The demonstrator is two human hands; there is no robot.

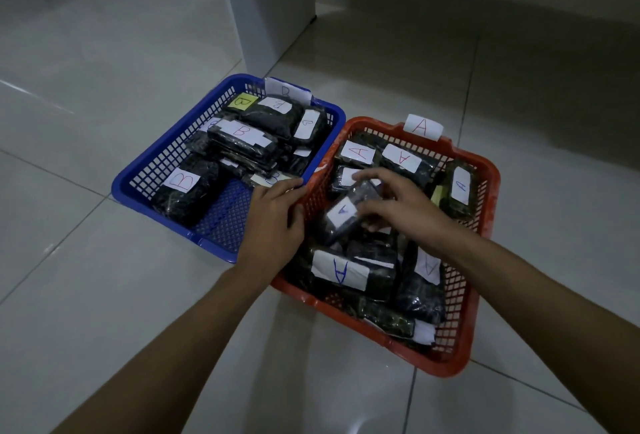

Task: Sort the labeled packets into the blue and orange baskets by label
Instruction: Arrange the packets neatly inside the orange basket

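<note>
While the orange basket [483, 170] and blue basket [145, 170] look nearly sorted, your right hand [398, 210] pinches an A-labeled packet [346, 213] under curled fingertips; set it down there. Left hand [273, 222] rests flat on the shared rims.

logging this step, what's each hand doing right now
Left hand: open, resting on the orange basket rim.
Right hand: holding an A packet.

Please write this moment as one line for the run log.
right hand: holds A packet over orange basket | left hand: rests on orange basket's rim | blue basket: B packets
</note>
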